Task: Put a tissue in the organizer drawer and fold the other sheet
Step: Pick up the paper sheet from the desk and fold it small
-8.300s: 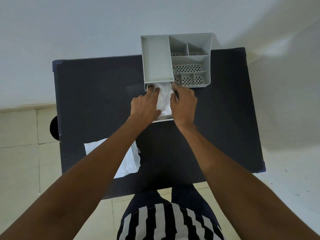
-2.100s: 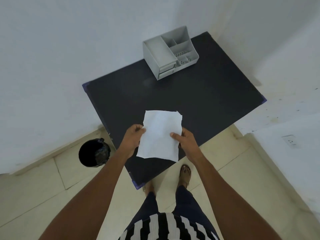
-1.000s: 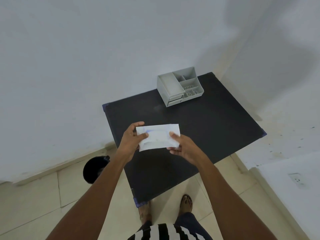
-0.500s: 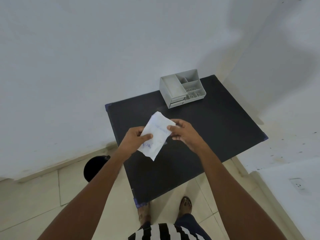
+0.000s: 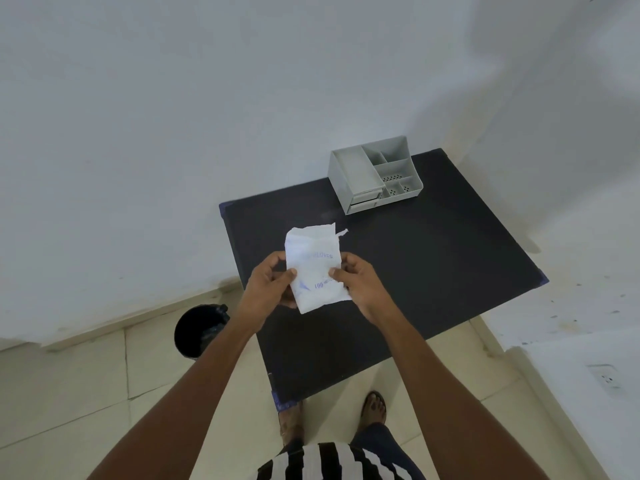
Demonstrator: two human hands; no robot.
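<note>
A folded white sheet [image 5: 313,268] with faint blue print is held upright in the air above the black table [image 5: 433,265]. My left hand [image 5: 268,287] pinches its left edge and my right hand [image 5: 356,282] pinches its right edge. The sheet's top right corner is torn and ragged. The grey organizer [image 5: 375,174] stands at the table's far side, well beyond both hands. Its two small drawers [image 5: 365,200] on the front look shut, and no tissue shows in them.
A black round bin [image 5: 201,329] stands on the tiled floor left of the table. White walls close in behind and to the right, with a socket [image 5: 604,375] low at the right. My sandalled feet [image 5: 374,407] are at the table's near corner.
The sheet has turned from a tilted diagonal to upright, and both hands have shifted their grip to its side edges. The camera view stays about the same.
</note>
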